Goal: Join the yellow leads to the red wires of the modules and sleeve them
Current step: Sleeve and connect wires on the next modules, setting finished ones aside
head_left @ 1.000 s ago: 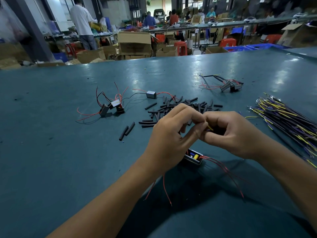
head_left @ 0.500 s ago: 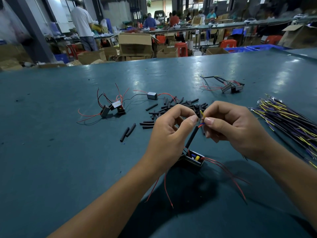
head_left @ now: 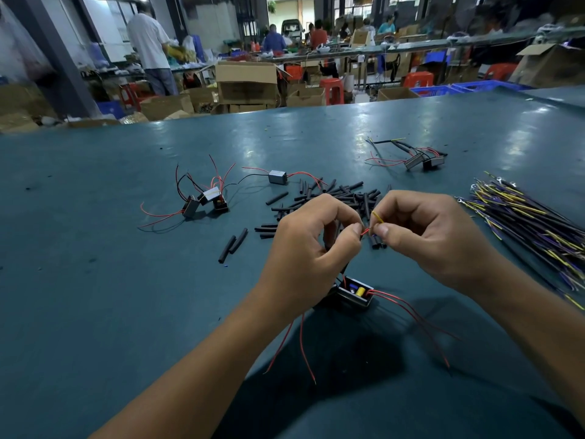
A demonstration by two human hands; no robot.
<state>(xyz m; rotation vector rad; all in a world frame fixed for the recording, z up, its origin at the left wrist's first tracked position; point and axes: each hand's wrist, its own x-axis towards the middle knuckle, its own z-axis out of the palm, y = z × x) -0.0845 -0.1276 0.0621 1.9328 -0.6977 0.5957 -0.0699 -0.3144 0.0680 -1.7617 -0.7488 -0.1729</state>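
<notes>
In the head view, above the worktop's middle, the left hand [head_left: 311, 248] pinches the module's [head_left: 354, 293] red wire [head_left: 365, 231] and the right hand [head_left: 424, 236] pinches a yellow lead [head_left: 377, 217], tips meeting; loosening either pinch could pull the fine ends apart.

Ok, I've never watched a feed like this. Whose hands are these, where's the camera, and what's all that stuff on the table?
There is no machine: a person works with bare hands, filmed by a camera on their head looking down. The left hand pinches a red wire from the open module lying below it. The right hand pinches a yellow lead, and the two ends meet between the fingertips. On the green table lie a heap of black sleeves, more modules with red wires on the left, two further ones at the back, and a bundle of leads on the right.
</notes>
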